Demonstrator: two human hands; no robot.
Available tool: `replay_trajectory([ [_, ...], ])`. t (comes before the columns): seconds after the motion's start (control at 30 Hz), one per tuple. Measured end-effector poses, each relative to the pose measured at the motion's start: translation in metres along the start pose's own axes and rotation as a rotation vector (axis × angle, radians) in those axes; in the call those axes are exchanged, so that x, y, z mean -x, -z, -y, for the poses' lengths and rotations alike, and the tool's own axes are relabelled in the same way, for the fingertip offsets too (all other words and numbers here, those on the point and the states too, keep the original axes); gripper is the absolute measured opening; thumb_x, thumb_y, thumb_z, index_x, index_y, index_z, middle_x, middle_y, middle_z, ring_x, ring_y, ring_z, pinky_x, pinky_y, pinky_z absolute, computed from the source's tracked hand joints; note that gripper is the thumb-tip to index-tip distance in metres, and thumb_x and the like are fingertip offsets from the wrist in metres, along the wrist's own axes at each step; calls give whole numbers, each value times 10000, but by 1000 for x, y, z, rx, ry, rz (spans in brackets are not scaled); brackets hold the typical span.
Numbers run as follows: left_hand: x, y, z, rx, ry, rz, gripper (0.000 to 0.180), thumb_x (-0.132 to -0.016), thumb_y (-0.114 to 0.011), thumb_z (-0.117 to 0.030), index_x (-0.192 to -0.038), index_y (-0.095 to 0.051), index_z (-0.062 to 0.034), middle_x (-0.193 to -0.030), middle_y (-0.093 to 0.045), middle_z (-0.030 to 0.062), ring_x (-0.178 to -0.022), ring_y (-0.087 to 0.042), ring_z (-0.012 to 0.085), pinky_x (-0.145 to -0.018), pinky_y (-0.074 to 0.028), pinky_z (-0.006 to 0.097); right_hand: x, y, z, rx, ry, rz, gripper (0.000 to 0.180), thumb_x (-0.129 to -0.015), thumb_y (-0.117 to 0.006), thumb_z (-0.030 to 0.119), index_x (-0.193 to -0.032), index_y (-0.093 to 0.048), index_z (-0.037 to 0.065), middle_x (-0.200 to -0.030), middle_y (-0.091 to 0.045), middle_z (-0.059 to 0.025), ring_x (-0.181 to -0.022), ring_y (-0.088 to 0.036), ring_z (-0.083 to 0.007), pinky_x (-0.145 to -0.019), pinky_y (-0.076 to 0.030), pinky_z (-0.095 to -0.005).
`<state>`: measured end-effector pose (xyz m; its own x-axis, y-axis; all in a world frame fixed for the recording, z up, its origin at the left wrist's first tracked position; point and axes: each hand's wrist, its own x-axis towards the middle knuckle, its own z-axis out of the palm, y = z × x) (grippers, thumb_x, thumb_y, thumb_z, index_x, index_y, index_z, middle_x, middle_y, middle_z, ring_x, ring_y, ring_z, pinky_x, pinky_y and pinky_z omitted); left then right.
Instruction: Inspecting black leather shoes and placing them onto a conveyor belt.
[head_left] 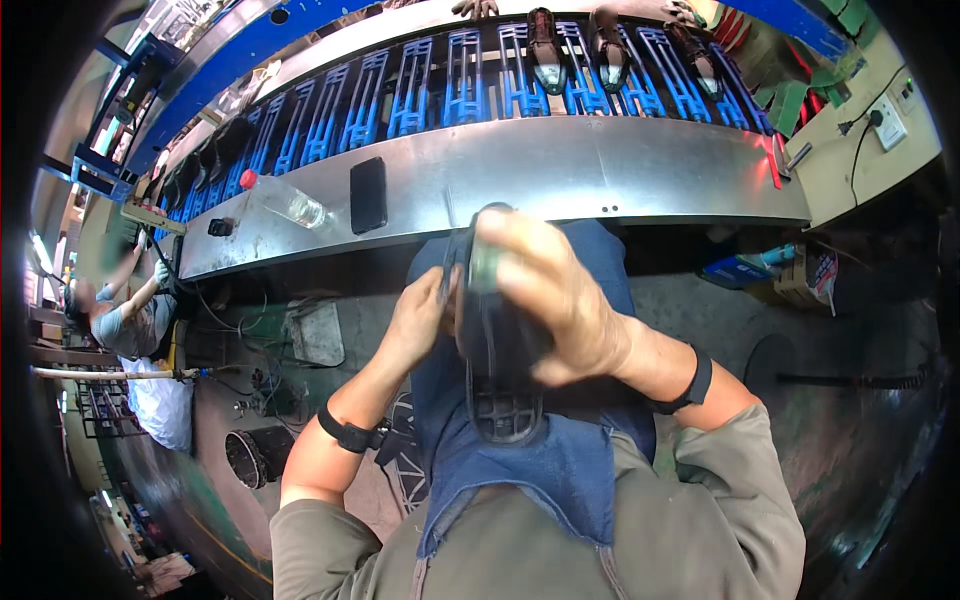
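Note:
Over my lap, on a blue denim apron (560, 465), there is a dark shoe (505, 345), blurred by motion. A gridded tread shows at its near end. My right hand (565, 290) is curled over the shoe's far and right side, its fingers smeared; a greenish patch shows beneath them. Closed at the left side, my left hand (415, 318) pinches a thin dark strip-like piece (452, 258) standing beside the shoe. Whether that piece is joined to the shoe I cannot tell.
Ahead runs a metal bench edge (500, 175) with a black phone (368, 195) and a red-capped clear bottle (290, 202). Behind it, blue racks (408, 95) carry several shoes (546, 60). A co-worker (135, 315) is at the left; cartons (800, 275) lie under the bench.

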<state>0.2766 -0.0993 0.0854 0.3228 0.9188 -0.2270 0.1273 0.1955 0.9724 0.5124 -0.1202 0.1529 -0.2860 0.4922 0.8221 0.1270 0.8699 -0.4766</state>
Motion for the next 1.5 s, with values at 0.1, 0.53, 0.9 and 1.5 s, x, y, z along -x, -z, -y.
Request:
replay_trajectory([
  [0.1, 8, -8, 4, -77, -201, -134, 460, -1027, -551, -334, -1303, -590, 32, -1077, -622, 101, -885, -607, 167, -796, -488, 293, 2, -9, -27, -61, -542, -61, 859, -732, -848, 165, -1465, -408, 77, -1361, -497, -208, -1258, -519, -367, -1075, -417, -429],
  [0.53, -35, -43, 21, -219, -465, -4, 623, -821, -824, -93, -1341, -517, 61, -1095, -594, 115, -1028, -600, 203, -940, -485, 326, 84, -14, -136, 35, -934, 202, 694, -895, -717, 381, -1395, -486, -41, -1441, -469, -234, -1334, -482, -388, -1117, -391, -431],
  [0.9, -98, -38, 23, -79, -124, -115, 437, -845, -808, -164, -1211, -621, -14, -1081, -544, 78, -886, -512, 156, -778, -458, 285, 72, -25, -110, -85, -1047, -102, 456, -875, -741, 105, -1282, -572, -10, -1159, -503, -151, -952, -558, -241, -826, -504, -346],
  [1.5, -99, -17, -11, -261, -325, 227, 450, -771, -824, -238, -1124, -705, 14, -1275, -629, 185, -1169, -593, 319, -976, -479, 403, 76, 10, -135, -657, -990, 55, 691, -913, -695, 354, -1458, -464, -2, -1466, -422, -177, -1446, -326, -306, -1153, -301, -430],
])
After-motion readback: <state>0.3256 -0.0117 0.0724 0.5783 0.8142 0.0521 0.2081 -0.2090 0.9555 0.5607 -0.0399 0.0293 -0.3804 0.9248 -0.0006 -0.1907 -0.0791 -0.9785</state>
